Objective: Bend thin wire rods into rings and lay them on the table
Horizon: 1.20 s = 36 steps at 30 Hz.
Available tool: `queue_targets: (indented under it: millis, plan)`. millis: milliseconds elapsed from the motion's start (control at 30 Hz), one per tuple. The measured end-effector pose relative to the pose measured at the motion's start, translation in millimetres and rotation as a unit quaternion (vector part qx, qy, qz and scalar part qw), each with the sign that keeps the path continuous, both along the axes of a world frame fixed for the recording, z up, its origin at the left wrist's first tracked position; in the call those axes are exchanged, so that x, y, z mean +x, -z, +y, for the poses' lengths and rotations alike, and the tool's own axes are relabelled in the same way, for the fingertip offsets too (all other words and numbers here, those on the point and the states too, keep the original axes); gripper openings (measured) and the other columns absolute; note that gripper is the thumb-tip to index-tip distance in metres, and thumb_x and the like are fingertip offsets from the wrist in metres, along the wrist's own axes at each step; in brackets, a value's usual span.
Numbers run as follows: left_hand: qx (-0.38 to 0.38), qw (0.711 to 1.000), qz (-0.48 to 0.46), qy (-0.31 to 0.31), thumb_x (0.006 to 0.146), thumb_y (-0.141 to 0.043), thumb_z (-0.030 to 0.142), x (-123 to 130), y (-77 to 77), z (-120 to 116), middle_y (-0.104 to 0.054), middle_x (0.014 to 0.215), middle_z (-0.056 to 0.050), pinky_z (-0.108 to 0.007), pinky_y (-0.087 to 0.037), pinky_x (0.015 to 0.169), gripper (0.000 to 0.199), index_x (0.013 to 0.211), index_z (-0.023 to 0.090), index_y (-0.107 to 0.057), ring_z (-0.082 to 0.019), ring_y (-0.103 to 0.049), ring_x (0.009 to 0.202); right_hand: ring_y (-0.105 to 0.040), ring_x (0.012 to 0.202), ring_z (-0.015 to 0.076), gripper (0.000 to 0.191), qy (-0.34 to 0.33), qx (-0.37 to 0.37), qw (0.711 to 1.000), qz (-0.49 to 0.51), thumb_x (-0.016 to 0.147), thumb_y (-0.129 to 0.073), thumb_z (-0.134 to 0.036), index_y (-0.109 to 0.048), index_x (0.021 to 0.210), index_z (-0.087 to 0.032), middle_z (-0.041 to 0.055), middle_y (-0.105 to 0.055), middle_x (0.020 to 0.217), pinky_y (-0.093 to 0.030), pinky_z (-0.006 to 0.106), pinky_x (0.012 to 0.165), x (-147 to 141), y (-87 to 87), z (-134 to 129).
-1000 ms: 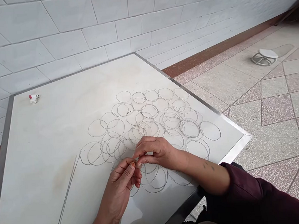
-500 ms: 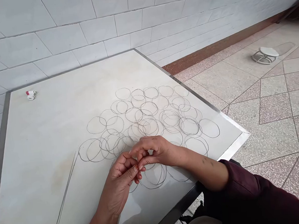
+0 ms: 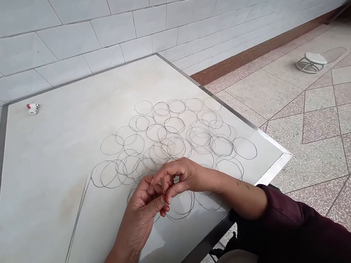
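Note:
Both my hands meet over the near part of a white table [image 3: 59, 143], fingertips close together. My left hand [image 3: 136, 218] is closed, its thumb pressed against the fingers on a thin wire [image 3: 164, 194]. From the right, my right hand [image 3: 190, 177] pinches the same spot between thumb and forefinger. Most of the held wire is hidden by the fingers or too fine to follow. Around and beneath the hands lie several thin wire rings [image 3: 256, 147], many overlapping. To the left of my left hand, a few long straight wires [image 3: 75, 223] rest on the table.
A small white and red fitting [image 3: 33, 109] sits at the table's far left corner. White tiled wall [image 3: 96, 37] runs along the back. A metal edge [image 3: 234, 113] borders the table on the right. On the speckled floor stands a low round stool [image 3: 315, 59].
My right thumb and finger have shifted slightly at the pinch, and both hands stay together. The view has moved a little; the rings and straight wires lie as before.

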<state>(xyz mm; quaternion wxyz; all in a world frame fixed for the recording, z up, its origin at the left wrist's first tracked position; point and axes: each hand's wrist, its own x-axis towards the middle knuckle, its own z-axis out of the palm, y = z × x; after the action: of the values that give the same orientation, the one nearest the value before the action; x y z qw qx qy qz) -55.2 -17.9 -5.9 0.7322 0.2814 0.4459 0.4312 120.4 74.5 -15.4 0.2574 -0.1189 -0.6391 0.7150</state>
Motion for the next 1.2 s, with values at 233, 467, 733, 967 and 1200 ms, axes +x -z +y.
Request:
queue_targets:
  millis: [233, 467, 733, 967, 1200]
  plan:
    - [-0.022, 0.998, -0.017, -0.064, 0.079, -0.079, 0.021, -3.3, 3.4, -1.2, -0.062, 0.078, 0.003, -0.026, -0.042, 0.067, 0.041, 0.117, 0.025, -0.064, -0.011, -0.055, 0.069, -0.070, 0.081, 0.0120, 0.030, 0.013, 0.042, 0.999, 0.020, 0.087, -0.075, -0.026, -0.066, 0.114, -0.018, 0.0029, -0.068, 0.097, -0.060, 0.026, 0.073, 2.5, -3.2, 4.0]
    - [-0.027, 0.995, -0.036, -0.084, 0.079, -0.078, 0.020, -5.3, 1.4, -2.1, -0.062, 0.077, 0.003, -0.025, -0.043, 0.069, 0.045, 0.121, 0.025, -0.064, -0.010, -0.054, 0.070, -0.059, 0.076, 0.0111, 0.009, 0.095, 0.211, 0.971, -0.067, 0.091, -0.070, -0.022, -0.073, 0.099, -0.018, 0.0013, -0.063, 0.084, -0.053, 0.024, 0.070, 6.8, -5.8, 9.1]
    - [-0.039, 0.995, -0.055, -0.067, 0.078, -0.079, 0.020, -4.3, 3.5, -2.4, -0.061, 0.078, 0.002, -0.026, -0.044, 0.069, 0.047, 0.122, 0.024, -0.063, -0.012, -0.055, 0.070, -0.059, 0.078, 0.0106, 0.016, 0.091, 0.257, 0.961, -0.051, 0.098, -0.061, -0.028, -0.073, 0.099, -0.018, 0.0016, -0.059, 0.085, -0.053, 0.023, 0.070, 5.3, -5.5, 6.7]
    - [-0.046, 0.994, -0.047, -0.083, 0.078, -0.079, 0.019, -1.7, 0.4, -1.9, -0.062, 0.079, 0.002, -0.027, -0.045, 0.071, 0.044, 0.119, 0.024, -0.064, -0.012, -0.056, 0.071, -0.059, 0.077, 0.0100, 0.013, 0.096, 0.267, 0.957, -0.058, 0.097, -0.061, -0.023, -0.073, 0.097, -0.017, 0.0015, -0.058, 0.086, -0.053, 0.022, 0.070, 5.5, -2.8, 7.1]
    - [-0.046, 0.994, -0.034, -0.096, 0.076, -0.080, 0.020, 0.7, -2.5, -0.3, -0.062, 0.077, 0.001, -0.028, -0.044, 0.073, 0.045, 0.118, 0.024, -0.066, -0.012, -0.055, 0.071, -0.059, 0.078, 0.0096, 0.012, 0.089, 0.266, 0.958, -0.058, 0.097, -0.063, -0.023, -0.074, 0.099, -0.017, 0.0013, -0.057, 0.087, -0.054, 0.021, 0.071, 4.0, -4.1, 6.2]
